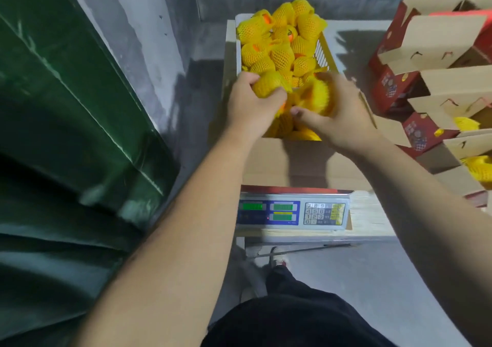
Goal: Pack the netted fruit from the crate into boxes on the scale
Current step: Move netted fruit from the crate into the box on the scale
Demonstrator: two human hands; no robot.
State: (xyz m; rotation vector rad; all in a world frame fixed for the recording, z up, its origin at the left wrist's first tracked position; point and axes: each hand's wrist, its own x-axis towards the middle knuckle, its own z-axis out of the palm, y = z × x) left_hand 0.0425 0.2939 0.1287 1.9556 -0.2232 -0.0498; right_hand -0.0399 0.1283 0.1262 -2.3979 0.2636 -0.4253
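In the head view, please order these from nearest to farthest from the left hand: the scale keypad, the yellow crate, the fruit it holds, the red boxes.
1. Netted fruit: gripped in the left hand.
2. Yellow crate: just beyond the hand.
3. Scale keypad: below, toward the person.
4. Red boxes: far right.

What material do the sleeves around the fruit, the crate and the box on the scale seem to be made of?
Sleeves: likely soft foam mesh, matte yellow, with an open diamond pattern.
Crate: probably rigid plastic, yellow, with a slotted side wall.
Box: brown cardboard, matte, with plain folded flaps.
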